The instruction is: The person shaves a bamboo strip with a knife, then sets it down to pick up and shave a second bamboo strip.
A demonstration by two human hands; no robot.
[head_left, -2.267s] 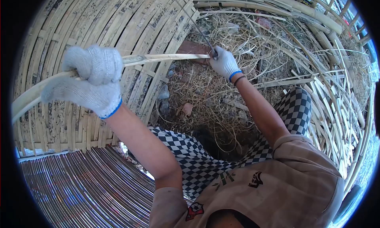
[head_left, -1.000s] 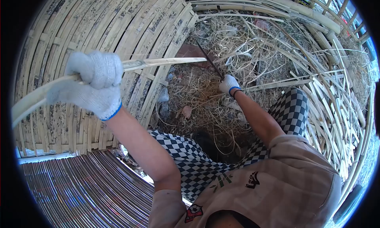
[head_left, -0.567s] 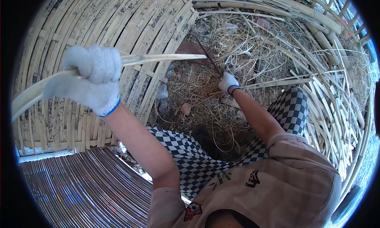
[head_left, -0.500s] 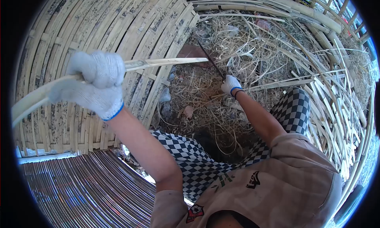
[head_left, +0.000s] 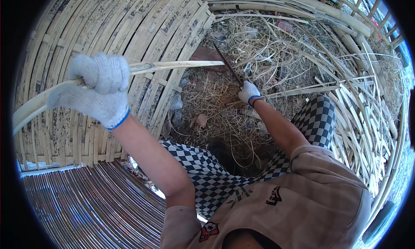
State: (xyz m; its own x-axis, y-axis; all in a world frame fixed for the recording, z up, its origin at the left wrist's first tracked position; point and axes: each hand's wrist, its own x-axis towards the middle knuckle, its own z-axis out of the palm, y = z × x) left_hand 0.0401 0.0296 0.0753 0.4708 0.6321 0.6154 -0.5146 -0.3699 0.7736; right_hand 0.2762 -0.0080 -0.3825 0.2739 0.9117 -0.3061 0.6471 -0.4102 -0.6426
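My left hand (head_left: 97,78), in a white knit glove, is closed round a long bamboo strip (head_left: 177,65). The strip bends away past the left edge on one side and points across toward the middle on the other. Gloved as well, my right hand (head_left: 248,91) grips the handle of a dark, narrow knife (head_left: 227,63). Its blade slants up and to the left, close by the strip's tip. Behind the blade, a reddish-brown slab (head_left: 206,60) lies on the ground.
A woven bamboo panel (head_left: 108,28) rises at the left, with a slatted mat (head_left: 90,201) below it. Curly bamboo shavings (head_left: 268,46) litter the ground. Split bamboo strips (head_left: 359,123) are heaped at the right, and thick bamboo poles (head_left: 333,11) lie along the back.
My left hand and the strip have shifted slightly left. The knife in my right hand has moved a little up and left, and the whole view has shifted slightly.
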